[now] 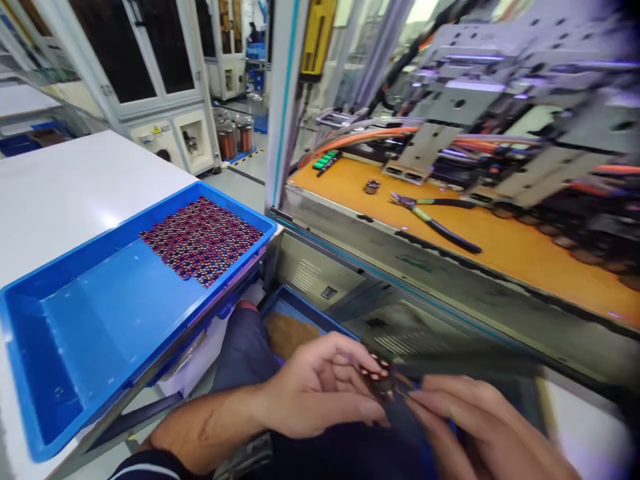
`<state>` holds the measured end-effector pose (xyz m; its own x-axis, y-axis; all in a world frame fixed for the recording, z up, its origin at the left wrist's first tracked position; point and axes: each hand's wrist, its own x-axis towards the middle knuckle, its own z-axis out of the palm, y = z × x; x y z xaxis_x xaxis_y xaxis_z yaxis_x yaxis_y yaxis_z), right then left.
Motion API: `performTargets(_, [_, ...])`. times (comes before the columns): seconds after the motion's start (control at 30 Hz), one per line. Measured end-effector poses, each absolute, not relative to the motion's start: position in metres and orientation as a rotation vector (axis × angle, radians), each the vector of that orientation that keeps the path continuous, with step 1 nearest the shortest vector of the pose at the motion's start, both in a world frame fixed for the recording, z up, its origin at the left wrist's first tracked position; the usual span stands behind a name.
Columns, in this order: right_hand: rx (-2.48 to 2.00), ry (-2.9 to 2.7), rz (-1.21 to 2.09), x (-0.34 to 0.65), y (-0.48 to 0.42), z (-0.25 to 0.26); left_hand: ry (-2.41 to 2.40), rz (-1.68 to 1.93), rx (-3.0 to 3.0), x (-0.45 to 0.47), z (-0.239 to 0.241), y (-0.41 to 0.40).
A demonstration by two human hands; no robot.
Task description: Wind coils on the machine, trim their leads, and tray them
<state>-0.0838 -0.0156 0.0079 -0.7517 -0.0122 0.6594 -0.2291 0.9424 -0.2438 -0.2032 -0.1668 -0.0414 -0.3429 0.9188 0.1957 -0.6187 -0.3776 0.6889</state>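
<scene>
My left hand point(320, 390) and my right hand point(480, 427) meet low in the view, over my lap. Between the fingertips of both sits a small dark round part point(381, 377) with red and pale dots on it. A long dark blurred strip point(465, 365) runs from that part off to the right, above my right hand. A blue tray point(90, 320) stands on the white table at left, with a layer of many small red, blue and dark parts point(203, 239) packed in its far end.
An orange work surface point(525, 247) of a machine lies to the right, with pliers point(435, 217) and one small dark part point(371, 186) on it. Grey machine plates and orange cables rise behind. A second blue bin point(295, 317) sits below by my knee.
</scene>
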Motion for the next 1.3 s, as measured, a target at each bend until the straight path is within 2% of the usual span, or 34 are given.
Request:
performTargets(0.2, [0.036, -2.409, 0.602, -0.097, -0.035, 0.031, 0.486, 1.989, 0.694, -0.213, -0.023, -0.171])
performTargets(0.43, [0.176, -2.363, 0.778, -0.086, -0.026, 0.026, 0.711, 1.538, 0.554, -0.215, -0.03, -0.166])
performTargets(0.77, [0.251, -2.303, 0.782, -0.079, -0.026, 0.027, 0.608, 1.424, 0.578, -0.215, -0.033, -0.158])
performTargets(0.97, [0.115, -2.251, 0.783, -0.08, -0.029, 0.025, 0.731, 1.649, 0.68, -0.212, -0.028, -0.164])
performTargets(1.3, [-0.105, -2.081, 0.98, -0.097, -0.034, 0.012, 1.012, 1.991, 0.928, -0.212, -0.021, -0.161])
